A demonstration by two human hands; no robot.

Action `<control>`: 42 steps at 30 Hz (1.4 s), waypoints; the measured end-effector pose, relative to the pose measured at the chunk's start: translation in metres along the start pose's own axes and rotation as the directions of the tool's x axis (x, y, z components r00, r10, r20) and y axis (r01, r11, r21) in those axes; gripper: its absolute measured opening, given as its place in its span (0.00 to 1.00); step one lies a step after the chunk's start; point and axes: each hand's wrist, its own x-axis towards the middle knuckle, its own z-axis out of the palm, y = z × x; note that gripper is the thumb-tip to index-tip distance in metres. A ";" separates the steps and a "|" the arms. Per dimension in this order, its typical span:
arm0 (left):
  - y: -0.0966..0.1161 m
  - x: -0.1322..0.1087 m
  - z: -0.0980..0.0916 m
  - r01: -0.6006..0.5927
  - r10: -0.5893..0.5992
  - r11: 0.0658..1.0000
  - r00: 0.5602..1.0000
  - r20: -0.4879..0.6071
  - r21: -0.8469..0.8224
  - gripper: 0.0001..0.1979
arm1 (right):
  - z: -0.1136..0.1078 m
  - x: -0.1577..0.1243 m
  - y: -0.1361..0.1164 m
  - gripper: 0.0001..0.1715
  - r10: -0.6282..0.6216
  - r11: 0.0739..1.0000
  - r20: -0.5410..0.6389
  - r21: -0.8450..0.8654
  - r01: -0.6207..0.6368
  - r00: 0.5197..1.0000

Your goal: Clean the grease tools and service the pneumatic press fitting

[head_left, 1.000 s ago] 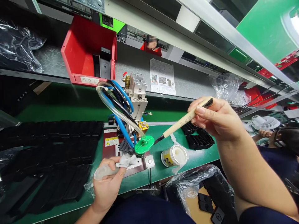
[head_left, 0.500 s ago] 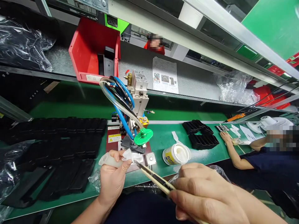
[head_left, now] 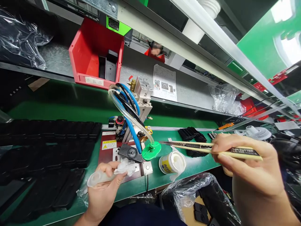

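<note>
Left hand (head_left: 103, 191) closed on white wipe (head_left: 124, 168), near edge, beside press (head_left: 130, 153) | right hand (head_left: 249, 169) pinching bamboo tweezers (head_left: 199, 147), tips over white jar (head_left: 172, 162) | step, judged: tool poised, nothing picked | next calls for steady tip aim.

You get bright, even overhead light; glare blows out the upper right corner, the edges bend wide-angle, and the lower left stays dark.
</note>
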 end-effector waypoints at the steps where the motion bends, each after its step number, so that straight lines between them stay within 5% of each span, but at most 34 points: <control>1: 0.000 0.001 0.000 -0.004 0.004 1.000 1.000 -0.010 0.012 0.15 | -0.001 0.002 -0.005 0.04 -0.021 0.999 0.003 -0.024 0.021 1.000; 5: -0.006 0.003 -0.003 -0.004 0.004 1.000 1.000 -0.031 0.028 0.14 | 0.002 0.005 -0.020 0.09 -0.068 0.991 0.021 -0.118 0.070 0.997; 14: -0.020 0.002 -0.007 0.003 -0.003 1.000 1.000 -0.028 -0.020 0.14 | 0.015 0.018 -0.040 0.16 -0.146 0.915 0.263 -0.329 0.231 0.954; 29: -0.026 -0.001 -0.009 0.063 -0.064 0.997 0.998 -0.023 -0.034 0.14 | 0.024 0.053 -0.048 0.15 -0.241 0.868 0.615 -0.208 0.450 0.751; 35: -0.026 -0.002 -0.011 0.083 -0.083 0.996 0.996 -0.018 -0.025 0.14 | 0.033 0.067 -0.056 0.04 -0.163 0.888 0.575 -0.269 0.373 0.802; 39: -0.025 0.000 -0.013 0.058 -0.058 0.998 0.998 -0.027 -0.005 0.14 | 0.037 0.079 -0.057 0.06 -0.159 0.914 0.606 -0.208 0.348 0.780; 42: -0.025 0.001 -0.014 0.039 -0.039 0.999 0.999 -0.032 0.004 0.14 | 0.039 0.081 -0.056 0.06 -0.140 0.939 0.568 -0.184 0.291 0.811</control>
